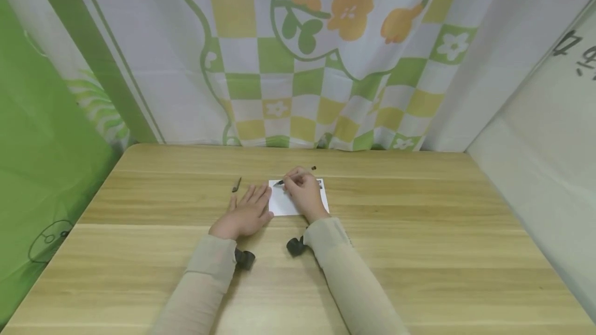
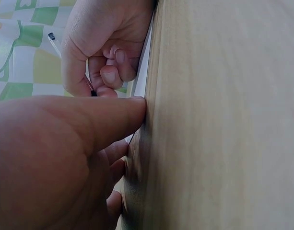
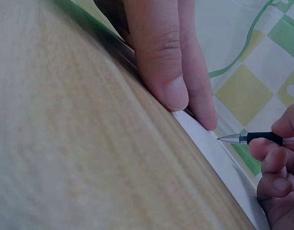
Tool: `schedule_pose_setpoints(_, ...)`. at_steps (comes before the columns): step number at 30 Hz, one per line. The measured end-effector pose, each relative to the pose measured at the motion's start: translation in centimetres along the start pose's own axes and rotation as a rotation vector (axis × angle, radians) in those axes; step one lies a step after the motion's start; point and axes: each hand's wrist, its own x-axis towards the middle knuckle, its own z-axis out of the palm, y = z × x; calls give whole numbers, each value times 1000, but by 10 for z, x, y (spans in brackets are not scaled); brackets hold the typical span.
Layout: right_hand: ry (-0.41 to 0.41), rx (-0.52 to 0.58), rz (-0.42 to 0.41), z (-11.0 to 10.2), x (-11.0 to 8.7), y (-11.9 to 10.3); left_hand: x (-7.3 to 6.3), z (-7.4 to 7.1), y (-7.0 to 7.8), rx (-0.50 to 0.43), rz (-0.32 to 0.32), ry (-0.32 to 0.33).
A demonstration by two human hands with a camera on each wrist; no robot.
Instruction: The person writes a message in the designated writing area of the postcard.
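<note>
A small sheet of white paper (image 1: pixel 282 206) lies on the wooden table, with dark marks at its upper right corner. My left hand (image 1: pixel 248 215) rests flat at the paper's left edge, fingers spread and extended. In the right wrist view its thumb and a finger press down at the paper's end. My right hand (image 1: pixel 304 196) pinches a gel pen (image 3: pixel 263 139) with a clear barrel and black grip, its other fingers curled under. The metal pen tip (image 3: pixel 222 139) points left, right at the paper's surface near the left fingertips. The right hand covers part of the paper.
A thin dark object (image 1: pixel 237 185) lies just beyond the left fingers. A small black piece (image 1: pixel 314 168) sits behind the right hand. Patterned curtain (image 1: pixel 279 87) hangs at the table's far edge, and a green cloth (image 1: pixel 46 143) on the left.
</note>
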Motion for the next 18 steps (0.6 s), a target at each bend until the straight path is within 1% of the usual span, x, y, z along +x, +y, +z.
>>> schedule_pose_setpoints(9, -2, -12, -4, 0, 0, 2, 1, 1, 0, -1, -17, -20)
schedule_pose_setpoints(18, 14, -21, -9, 0, 0, 0, -2, 0, 1, -32, 5, 5)
